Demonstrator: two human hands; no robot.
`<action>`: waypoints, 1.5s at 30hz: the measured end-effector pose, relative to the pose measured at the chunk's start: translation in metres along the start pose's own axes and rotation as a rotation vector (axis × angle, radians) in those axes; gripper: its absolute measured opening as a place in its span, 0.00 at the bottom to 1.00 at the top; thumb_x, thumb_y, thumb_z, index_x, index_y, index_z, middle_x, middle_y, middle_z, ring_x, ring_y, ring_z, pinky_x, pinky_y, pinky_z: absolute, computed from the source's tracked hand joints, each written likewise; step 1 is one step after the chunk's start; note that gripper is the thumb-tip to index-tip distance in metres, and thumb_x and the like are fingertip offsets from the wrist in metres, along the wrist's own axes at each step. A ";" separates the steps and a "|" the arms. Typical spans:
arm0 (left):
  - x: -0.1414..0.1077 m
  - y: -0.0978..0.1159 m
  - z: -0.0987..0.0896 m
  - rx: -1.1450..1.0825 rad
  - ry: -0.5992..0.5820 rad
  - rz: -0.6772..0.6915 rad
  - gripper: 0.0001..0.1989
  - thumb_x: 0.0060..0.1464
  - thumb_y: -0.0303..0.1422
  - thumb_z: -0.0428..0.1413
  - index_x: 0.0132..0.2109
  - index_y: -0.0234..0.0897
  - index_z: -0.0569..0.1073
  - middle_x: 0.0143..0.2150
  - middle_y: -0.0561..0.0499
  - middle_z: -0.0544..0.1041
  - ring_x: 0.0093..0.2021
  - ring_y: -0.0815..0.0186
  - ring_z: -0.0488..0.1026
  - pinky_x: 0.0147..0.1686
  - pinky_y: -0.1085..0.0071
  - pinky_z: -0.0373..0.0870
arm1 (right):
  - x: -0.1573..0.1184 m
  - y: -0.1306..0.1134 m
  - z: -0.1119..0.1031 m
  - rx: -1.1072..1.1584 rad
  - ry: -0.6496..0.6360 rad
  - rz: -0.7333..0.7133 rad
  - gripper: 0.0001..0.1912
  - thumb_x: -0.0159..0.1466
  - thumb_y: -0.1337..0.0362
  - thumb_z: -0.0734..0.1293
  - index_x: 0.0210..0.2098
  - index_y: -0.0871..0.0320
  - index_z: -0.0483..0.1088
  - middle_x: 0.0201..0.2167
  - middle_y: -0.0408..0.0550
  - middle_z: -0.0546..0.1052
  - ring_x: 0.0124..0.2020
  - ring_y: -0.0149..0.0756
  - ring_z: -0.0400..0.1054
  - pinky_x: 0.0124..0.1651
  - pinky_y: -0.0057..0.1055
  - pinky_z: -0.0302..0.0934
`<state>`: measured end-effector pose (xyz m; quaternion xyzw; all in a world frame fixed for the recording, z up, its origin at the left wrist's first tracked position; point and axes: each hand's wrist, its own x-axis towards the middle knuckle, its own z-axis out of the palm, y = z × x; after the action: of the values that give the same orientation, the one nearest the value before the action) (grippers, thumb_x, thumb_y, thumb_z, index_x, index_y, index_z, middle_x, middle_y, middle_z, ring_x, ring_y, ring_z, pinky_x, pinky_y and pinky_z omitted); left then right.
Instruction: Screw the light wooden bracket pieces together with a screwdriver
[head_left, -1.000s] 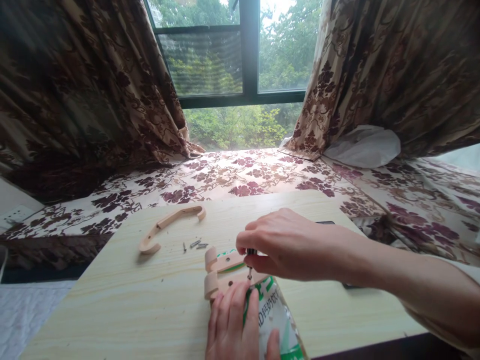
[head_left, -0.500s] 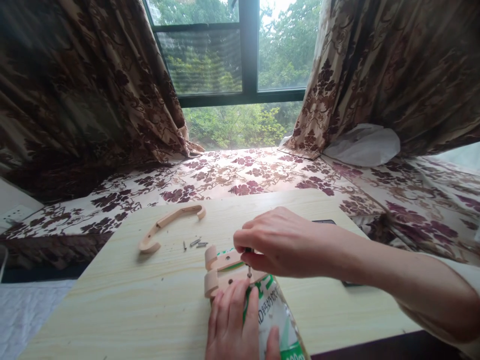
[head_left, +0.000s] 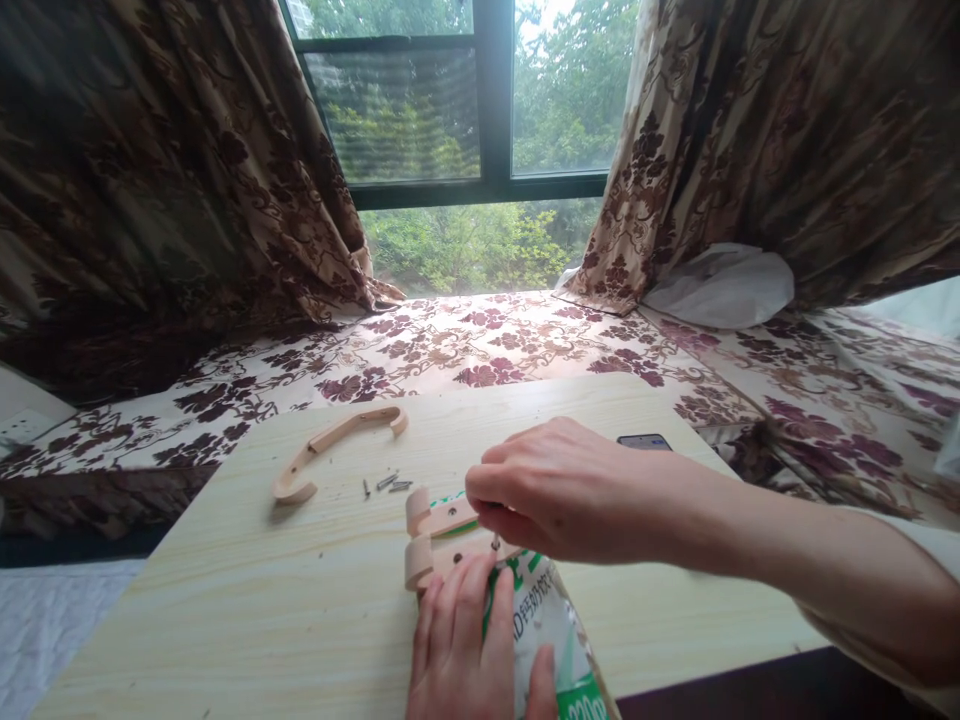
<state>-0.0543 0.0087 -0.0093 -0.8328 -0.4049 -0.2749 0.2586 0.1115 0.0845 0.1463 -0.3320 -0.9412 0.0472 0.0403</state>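
Observation:
My left hand [head_left: 469,640] lies with its fingers spread over a green and white printed package [head_left: 559,640] and the near edge of a pale wooden piece [head_left: 421,562]. A second wooden piece [head_left: 420,512] with a hole lies just behind it. Above them, my right hand [head_left: 532,490] is closed, its fingers pinched around a tool mostly hidden in the grip. The tool's thin metal tip [head_left: 496,541] points down at a hole in the nearer piece. Several screws [head_left: 386,482] lie to the left of the pieces.
A curved wooden piece [head_left: 337,435] rests at the back left of the light wooden table [head_left: 262,610]. Behind my right forearm, a dark phone [head_left: 643,441] is partly covered. Beyond the table are a floral-covered ledge [head_left: 480,335], a white bag [head_left: 724,287] and curtains.
The whole view has shifted slightly. My right hand has turned a little around the tool, and its knuckles sit slightly lower. My left hand stays on the package.

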 end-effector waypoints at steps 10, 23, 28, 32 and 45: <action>0.001 0.001 0.002 0.008 0.007 0.011 0.20 0.49 0.37 0.53 0.48 0.30 0.69 0.50 0.38 0.70 0.51 0.52 0.65 0.47 0.56 0.62 | 0.002 -0.001 0.011 -0.056 0.033 0.143 0.14 0.66 0.58 0.59 0.29 0.59 0.66 0.21 0.45 0.73 0.20 0.29 0.59 0.23 0.31 0.37; 0.001 -0.002 0.002 -0.018 -0.029 0.025 0.23 0.48 0.38 0.55 0.50 0.29 0.68 0.52 0.37 0.68 0.52 0.50 0.64 0.48 0.54 0.61 | 0.000 0.006 0.012 -0.045 0.032 0.164 0.15 0.67 0.58 0.57 0.29 0.59 0.66 0.21 0.45 0.73 0.20 0.29 0.59 0.23 0.31 0.37; 0.006 0.005 0.004 -0.027 0.070 -0.047 0.19 0.48 0.34 0.51 0.46 0.27 0.69 0.49 0.36 0.68 0.50 0.50 0.64 0.47 0.54 0.60 | -0.003 0.004 -0.003 0.073 -0.028 -0.016 0.06 0.63 0.67 0.60 0.31 0.59 0.67 0.27 0.45 0.75 0.25 0.28 0.63 0.26 0.28 0.44; 0.004 0.003 0.002 -0.035 -0.011 0.000 0.22 0.48 0.36 0.54 0.49 0.28 0.68 0.52 0.37 0.67 0.52 0.51 0.63 0.48 0.55 0.61 | 0.000 0.001 0.010 0.030 0.019 0.020 0.09 0.66 0.65 0.58 0.31 0.59 0.65 0.24 0.45 0.74 0.22 0.28 0.60 0.24 0.30 0.41; -0.001 0.001 -0.002 -0.043 -0.074 -0.010 0.24 0.49 0.36 0.54 0.52 0.29 0.67 0.54 0.38 0.67 0.55 0.51 0.62 0.50 0.54 0.62 | 0.000 -0.002 0.003 -0.007 0.016 -0.003 0.12 0.67 0.67 0.57 0.29 0.60 0.66 0.26 0.46 0.74 0.25 0.29 0.61 0.25 0.30 0.42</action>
<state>-0.0550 0.0063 -0.0090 -0.8457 -0.4123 -0.2541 0.2240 0.1102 0.0826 0.1436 -0.3311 -0.9416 0.0411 0.0465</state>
